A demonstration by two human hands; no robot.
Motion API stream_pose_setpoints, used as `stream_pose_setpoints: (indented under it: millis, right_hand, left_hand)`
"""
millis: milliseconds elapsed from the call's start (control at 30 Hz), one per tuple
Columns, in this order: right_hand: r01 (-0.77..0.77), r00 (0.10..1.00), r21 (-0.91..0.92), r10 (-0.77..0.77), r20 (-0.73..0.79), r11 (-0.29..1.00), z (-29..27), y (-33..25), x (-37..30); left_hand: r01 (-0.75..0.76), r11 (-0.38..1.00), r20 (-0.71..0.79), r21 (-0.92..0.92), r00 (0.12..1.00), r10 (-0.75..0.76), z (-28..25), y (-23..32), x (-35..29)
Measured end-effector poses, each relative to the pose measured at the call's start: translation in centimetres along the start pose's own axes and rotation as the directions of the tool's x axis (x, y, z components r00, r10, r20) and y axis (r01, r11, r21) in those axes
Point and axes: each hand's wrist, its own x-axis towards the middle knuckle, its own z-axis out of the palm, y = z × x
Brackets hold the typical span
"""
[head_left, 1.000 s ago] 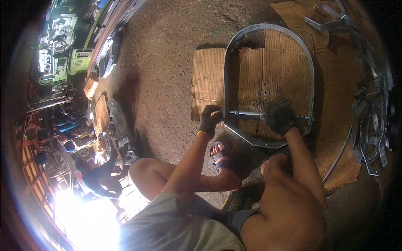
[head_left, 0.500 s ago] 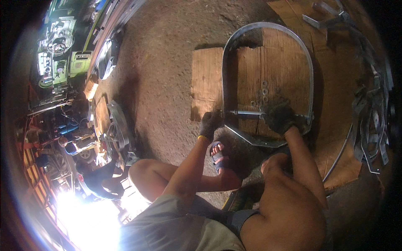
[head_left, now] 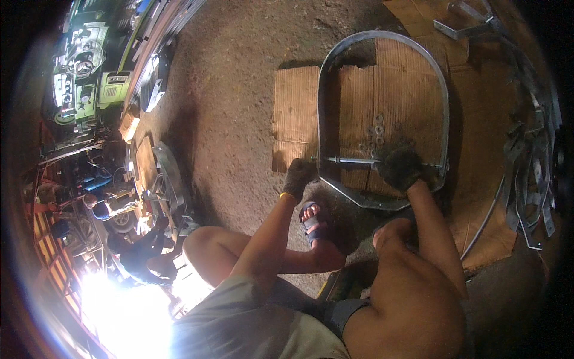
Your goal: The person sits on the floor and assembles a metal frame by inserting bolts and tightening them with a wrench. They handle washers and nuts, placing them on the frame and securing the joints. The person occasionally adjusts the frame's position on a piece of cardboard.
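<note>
A bent flat-metal hoop [head_left: 445, 107], rounded at its far end and angled at its near end, lies in front of me. A metal rod [head_left: 353, 160] crosses it from side to side. My right hand [head_left: 399, 169], in a dark glove, is closed around the rod inside the hoop, toward its right side. Outside the left side, my gloved left hand [head_left: 300, 177] is closed at the rod's end, and its fingers hide what they pinch. Several small washers [head_left: 379, 129] lie on the cardboard [head_left: 353, 90] inside the hoop, just beyond my right hand.
Flat metal strips [head_left: 529, 173] are piled along the right side. Angled metal pieces [head_left: 466, 27] lie at the far right. More cardboard [head_left: 484, 239] covers the ground beneath them. Green machinery [head_left: 113, 90] stands at the far left, and another person [head_left: 143, 254] is at the left.
Both hands keep nearly the same places at the rod. My left hand has turned slightly and shifted a little at the rod's end. The hoop has barely moved.
</note>
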Motion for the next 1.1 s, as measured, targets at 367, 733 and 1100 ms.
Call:
stream_pose_setpoints:
  millis: [367,733,1100]
  right_hand:
    - [-0.039,0.998,0.030,0.038,0.044,0.999,-0.1,-0.1,0.3]
    - [0.028,0.991,0.004,-0.027,-0.131,1.000,1.3,0.6,0.1]
    - [0.007,0.998,0.047,-0.005,-0.061,0.999,-0.3,0.3,0.2]
  left_hand:
    - [0.008,0.997,-0.043,0.078,0.999,-0.005,0.1,0.0,0.1]
    - [-0.060,0.997,-0.003,0.045,0.998,0.061,0.7,-0.3,-0.1]
    - [-0.206,0.966,0.082,0.158,0.977,0.195,-0.1,-1.6,1.2]
